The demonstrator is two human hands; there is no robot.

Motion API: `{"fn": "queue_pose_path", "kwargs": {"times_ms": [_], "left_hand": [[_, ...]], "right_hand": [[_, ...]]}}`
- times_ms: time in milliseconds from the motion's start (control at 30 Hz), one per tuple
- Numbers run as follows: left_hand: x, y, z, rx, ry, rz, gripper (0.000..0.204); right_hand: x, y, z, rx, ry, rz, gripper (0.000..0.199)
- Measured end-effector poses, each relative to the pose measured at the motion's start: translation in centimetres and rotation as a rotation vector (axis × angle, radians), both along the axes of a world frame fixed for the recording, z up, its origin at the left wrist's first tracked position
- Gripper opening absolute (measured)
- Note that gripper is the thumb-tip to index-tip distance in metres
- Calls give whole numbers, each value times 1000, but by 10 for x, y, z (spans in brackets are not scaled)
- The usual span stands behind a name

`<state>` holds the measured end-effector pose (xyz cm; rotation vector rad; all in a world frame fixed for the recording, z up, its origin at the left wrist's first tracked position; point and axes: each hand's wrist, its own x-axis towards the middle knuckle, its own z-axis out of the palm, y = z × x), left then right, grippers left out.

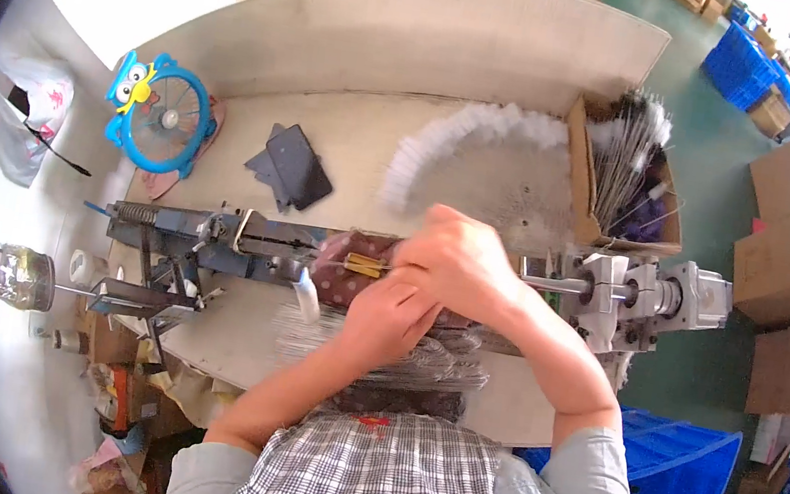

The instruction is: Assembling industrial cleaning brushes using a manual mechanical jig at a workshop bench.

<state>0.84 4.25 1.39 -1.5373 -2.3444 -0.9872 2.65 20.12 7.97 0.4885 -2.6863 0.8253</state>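
Observation:
My left hand (pixel 392 315) and my right hand (pixel 454 260) meet over the middle of a long bench machine (pixel 275 237). Both have their fingers closed together, and what they pinch is hidden behind the knuckles. Just left of the fingertips is a small yellow block (pixel 364 264), with a brown polka-dot cloth (pixel 339 285) around and under it. A bundle of thin metal wires (pixel 380 354) lies below my left hand, along the near side of the machine. A white tube-like piece (pixel 306 295) stands at the cloth's left edge.
White fluffy brush pieces (pixel 477 127) lie in a curved row on the table. A cardboard box (pixel 582 172) holds wire-stemmed brushes. Left are a dark phone (pixel 299 168) and a blue cartoon fan (pixel 166 117). Metal clamps and a motor (pixel 701 298) end the machine; a blue crate (pixel 675 479) stands lower right.

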Motion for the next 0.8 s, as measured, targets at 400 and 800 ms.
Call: {"fn": "queue_pose_path", "kwargs": {"times_ms": [400, 800], "left_hand": [[-27, -134, -32, 1111, -2350, 136, 48], [-35, -93, -10, -167, -850, 587, 39]], "right_hand": [[-58, -83, -29, 152, 18, -71, 9], [-54, -82, -26, 170, -13, -107, 15]]}}
